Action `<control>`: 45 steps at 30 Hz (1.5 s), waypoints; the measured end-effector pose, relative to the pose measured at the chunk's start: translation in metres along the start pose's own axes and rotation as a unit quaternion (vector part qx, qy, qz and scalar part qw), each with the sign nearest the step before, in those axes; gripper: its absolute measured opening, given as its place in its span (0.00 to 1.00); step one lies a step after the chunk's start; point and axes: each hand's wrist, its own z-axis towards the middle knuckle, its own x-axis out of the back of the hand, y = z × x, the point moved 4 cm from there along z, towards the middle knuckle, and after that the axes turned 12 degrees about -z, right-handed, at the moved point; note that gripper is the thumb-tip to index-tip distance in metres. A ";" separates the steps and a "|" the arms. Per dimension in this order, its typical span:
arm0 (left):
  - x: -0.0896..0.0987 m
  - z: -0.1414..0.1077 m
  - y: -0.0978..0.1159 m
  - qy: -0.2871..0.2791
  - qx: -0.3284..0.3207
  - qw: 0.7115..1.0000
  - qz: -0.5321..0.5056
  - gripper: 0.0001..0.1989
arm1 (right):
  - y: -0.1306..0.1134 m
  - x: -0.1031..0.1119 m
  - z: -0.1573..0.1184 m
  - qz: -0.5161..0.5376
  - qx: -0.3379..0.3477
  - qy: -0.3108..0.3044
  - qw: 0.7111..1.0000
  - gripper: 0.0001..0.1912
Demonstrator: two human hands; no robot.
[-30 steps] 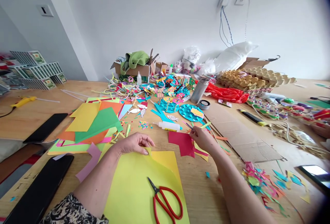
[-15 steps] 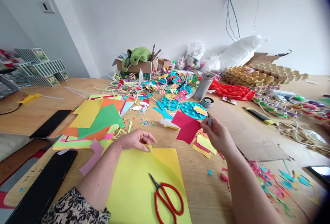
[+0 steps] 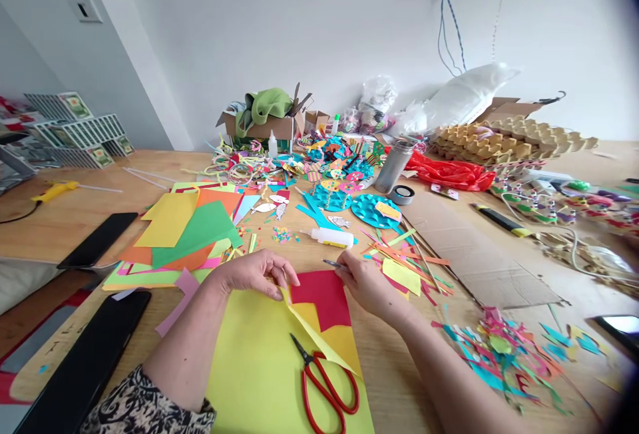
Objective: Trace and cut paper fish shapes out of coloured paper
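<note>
My left hand (image 3: 259, 274) pinches the top edge of a lime-yellow paper sheet (image 3: 249, 354), lifting its right side in a curl. Beneath that sheet a deeper yellow sheet (image 3: 344, 344) shows. A notched piece of red paper (image 3: 324, 297) lies over the deeper yellow sheet, its left part close to my left fingertips. Closed at its upper right corner, my right hand (image 3: 367, 281) grips the red paper and also has a slim pen (image 3: 333, 263) sticking out to the left. Red-handled scissors (image 3: 329, 387) rest on the lime-yellow sheet, blades pointing away from me.
Stacked coloured papers (image 3: 194, 227) lie at left, near two black phone-like slabs. Ahead are a white glue bottle (image 3: 332, 237), blue discs (image 3: 374, 211) and a metal flask (image 3: 394, 166). Paper scraps (image 3: 509, 354), flat cardboard (image 3: 474, 254) and a box cutter (image 3: 499, 221) lie at right.
My right hand has brought the red paper left and down onto the deeper yellow sheet. The lime-yellow sheet's edge is curled back further. Strips and scraps behind the right arm now show.
</note>
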 end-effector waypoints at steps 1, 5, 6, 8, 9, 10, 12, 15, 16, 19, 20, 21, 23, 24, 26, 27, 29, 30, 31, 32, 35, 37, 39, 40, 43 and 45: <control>-0.001 -0.001 0.002 0.000 -0.001 1.000 0.003 0.22 | -0.004 -0.002 -0.001 -0.007 0.000 -0.006 1.000 0.05; -0.002 -0.003 0.007 -0.001 -0.008 1.000 0.018 0.20 | -0.020 -0.011 -0.005 -0.028 0.010 -0.024 0.999 0.05; -0.003 -0.003 0.007 -0.003 -0.011 1.000 0.023 0.20 | -0.022 -0.012 -0.006 -0.032 0.014 -0.025 0.999 0.05; -0.003 -0.003 0.008 -0.004 -0.015 0.999 0.031 0.19 | -0.026 -0.014 -0.008 -0.037 0.020 -0.028 0.999 0.06; -0.003 -0.003 0.008 -0.004 -0.015 0.999 0.033 0.19 | -0.027 -0.015 -0.008 -0.038 0.022 -0.029 0.999 0.06; -0.003 -0.003 0.008 -0.003 -0.015 0.999 0.035 0.19 | -0.027 -0.015 -0.009 -0.037 0.023 -0.030 0.999 0.06; -0.004 -0.003 0.008 -0.002 -0.014 0.999 0.034 0.19 | -0.027 -0.016 -0.010 -0.033 0.024 -0.034 0.999 0.06; -0.004 -0.003 0.008 0.002 -0.011 0.999 0.031 0.19 | -0.028 -0.017 -0.010 -0.021 0.025 -0.044 0.998 0.06; -0.005 -0.002 0.009 0.004 -0.011 1.000 0.027 0.19 | -0.028 -0.017 -0.010 -0.017 0.025 -0.048 0.998 0.06; -0.005 -0.001 0.008 0.006 -0.008 1.000 0.013 0.19 | -0.030 -0.017 -0.010 -0.004 0.027 -0.061 0.998 0.06; -0.004 -0.001 0.008 0.008 -0.006 1.000 0.009 0.19 | -0.030 -0.017 -0.010 0.000 0.028 -0.065 0.997 0.06; -0.004 0.000 0.007 0.010 -0.005 1.000 0.005 0.19 | -0.030 -0.018 -0.010 0.004 0.028 -0.069 0.997 0.06; -0.003 0.001 0.006 0.019 -0.006 1.000 -0.002 0.19 | -0.030 -0.018 -0.010 0.012 0.029 -0.077 0.997 0.06; -0.003 0.002 0.006 0.025 -0.008 1.000 -0.005 0.19 | -0.029 -0.019 -0.010 0.016 0.030 -0.080 0.996 0.06; -0.002 0.003 0.005 0.040 -0.012 0.999 -0.010 0.19 | -0.029 -0.020 -0.010 0.023 0.030 -0.088 0.995 0.06; -0.002 0.003 0.005 0.047 -0.014 0.999 -0.011 0.19 | -0.029 -0.021 -0.010 0.027 0.029 -0.091 0.995 0.06; -0.002 0.003 0.005 0.054 -0.015 0.998 -0.014 0.19 | -0.028 -0.022 -0.011 0.032 0.029 -0.095 0.995 0.06; -0.002 0.003 0.006 0.052 -0.014 0.998 -0.014 0.19 | -0.028 -0.022 -0.011 0.033 0.027 -0.094 0.995 0.05; -0.002 0.002 0.006 0.047 -0.012 0.999 -0.013 0.19 | -0.028 -0.021 -0.011 0.033 0.025 -0.092 0.995 0.05; -0.003 0.001 0.007 0.039 -0.009 0.999 -0.010 0.20 | -0.027 -0.021 -0.011 0.033 0.022 -0.089 0.995 0.05; -0.004 -0.003 0.009 0.009 0.000 1.000 0.008 0.20 | -0.026 -0.016 -0.010 0.034 0.013 -0.079 0.996 0.05; -0.004 -0.006 0.011 -0.014 0.005 1.000 0.017 0.19 | -0.025 -0.012 -0.010 0.036 0.007 -0.073 0.997 0.05; -0.005 -0.009 0.013 -0.030 0.009 0.999 0.020 0.19 | -0.024 -0.008 -0.009 0.038 0.002 -0.070 0.997 0.05; -0.006 -0.010 0.014 -0.032 0.008 0.999 0.019 0.19 | -0.024 -0.006 -0.009 0.040 0.000 -0.071 0.997 0.05; -0.007 -0.013 0.019 -0.030 -0.002 0.999 0.015 0.19 | -0.024 -0.006 -0.009 0.045 0.000 -0.078 0.996 0.05; -0.008 -0.014 0.021 -0.024 -0.009 1.000 0.017 0.19 | -0.024 -0.008 -0.009 0.049 0.005 -0.082 0.995 0.04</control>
